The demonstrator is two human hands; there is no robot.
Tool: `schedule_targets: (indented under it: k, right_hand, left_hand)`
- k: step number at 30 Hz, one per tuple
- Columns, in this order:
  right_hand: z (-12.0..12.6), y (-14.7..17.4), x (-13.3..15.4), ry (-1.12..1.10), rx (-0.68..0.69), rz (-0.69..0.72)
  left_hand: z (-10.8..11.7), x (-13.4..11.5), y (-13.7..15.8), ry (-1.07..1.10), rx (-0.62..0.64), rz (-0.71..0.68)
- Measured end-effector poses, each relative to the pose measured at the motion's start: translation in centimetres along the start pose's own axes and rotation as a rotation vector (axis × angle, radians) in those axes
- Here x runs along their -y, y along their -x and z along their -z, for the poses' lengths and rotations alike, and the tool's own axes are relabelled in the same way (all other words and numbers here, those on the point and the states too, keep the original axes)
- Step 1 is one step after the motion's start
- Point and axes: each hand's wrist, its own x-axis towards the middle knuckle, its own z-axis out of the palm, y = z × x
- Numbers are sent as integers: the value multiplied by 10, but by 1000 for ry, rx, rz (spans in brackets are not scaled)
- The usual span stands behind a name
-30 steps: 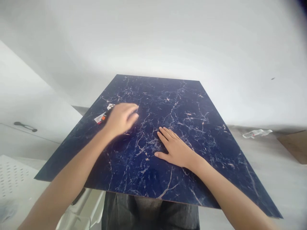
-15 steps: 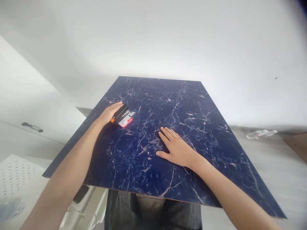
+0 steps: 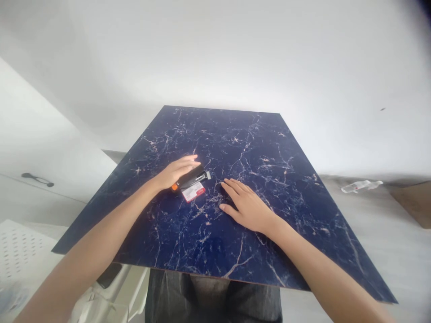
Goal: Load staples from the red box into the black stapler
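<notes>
My left hand (image 3: 178, 170) lies along the far left side of a small group of things, touching them with its fingers stretched out and its thumb hidden. In the group are a black object (image 3: 191, 177) of a kind I cannot make out, a small orange piece (image 3: 174, 186), a narrow silvery piece (image 3: 208, 175), and a white and red card or flat packet (image 3: 194, 192). To the right, my right hand (image 3: 247, 204) rests palm down on the tabletop with fingers out, holding nothing. Both hands are over the dark blue marble-patterned table (image 3: 215, 251).
A pale wall (image 3: 215, 58) stands behind the table. On the floor to the right are a clear plastic bottle (image 3: 362, 186) and a brown box (image 3: 412, 202). At lower left are a white perforated surface (image 3: 22, 251) and a dark phone-like object (image 3: 109, 275).
My left hand has moved right and slightly nearer, and the group of things has shifted with it towards the table's middle. My right hand has stayed in place.
</notes>
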Motion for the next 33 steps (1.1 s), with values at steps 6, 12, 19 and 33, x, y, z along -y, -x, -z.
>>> schedule_targets:
  k: [6, 12, 19, 33]
  right_hand:
    - [-1, -4, -1, -97, -207, 35]
    - [-4, -6, 5, -257, -189, 139]
    - [-8, -8, 14, -303, -178, 81]
    - [2, -14, -6, -98, -126, 40]
  left_hand:
    - [-34, -37, 11, 1, 183, -92]
    - [-26, -45, 14, -99, 89, -109]
    - [-34, -35, 1, -27, 142, 32]
    - [1, -83, 28, -236, 328, -125]
